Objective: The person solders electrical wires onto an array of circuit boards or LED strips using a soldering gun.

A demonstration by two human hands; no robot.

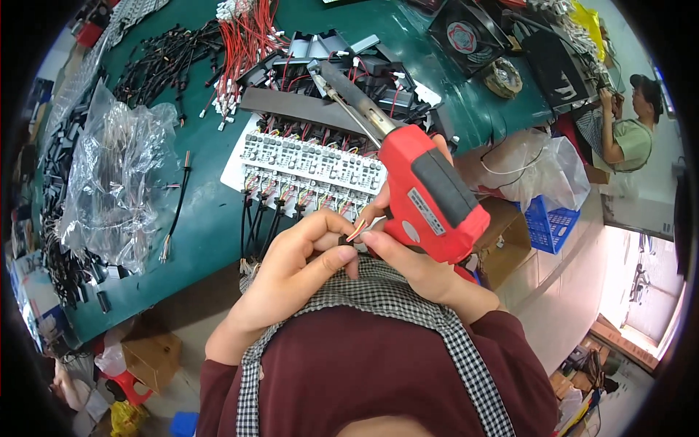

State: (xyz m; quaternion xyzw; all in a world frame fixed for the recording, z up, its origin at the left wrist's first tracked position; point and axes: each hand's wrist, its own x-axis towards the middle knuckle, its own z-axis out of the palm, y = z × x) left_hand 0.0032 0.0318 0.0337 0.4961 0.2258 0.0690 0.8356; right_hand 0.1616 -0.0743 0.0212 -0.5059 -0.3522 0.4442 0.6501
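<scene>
In front of my chest, my left hand (pixel 309 255) is closed, pinching a black cable end (pixel 348 239) between thumb and fingers. Thin red, yellow and white wires (pixel 357 230) fan out of that end. My right hand (pixel 419 269) grips a red and black soldering gun (pixel 429 197), its metal tip pointing up and left over the table. The thumb and a fingertip of this same hand also touch the thin wires. Just beyond lies a white panel of joined circuit boards (pixel 313 162), with wires and black cables (pixel 273 218) along its near edge.
Black plastic housings (pixel 371 65), red wires (pixel 247 36) and black cables (pixel 164 62) cover the green table's far side. A clear bag of cables (pixel 116 182) lies left, near a loose cable (pixel 178 204). A fan (pixel 462 36), solder roll (pixel 502 79) and blue basket (pixel 550 224) are right. Another person (pixel 630 138) works far right.
</scene>
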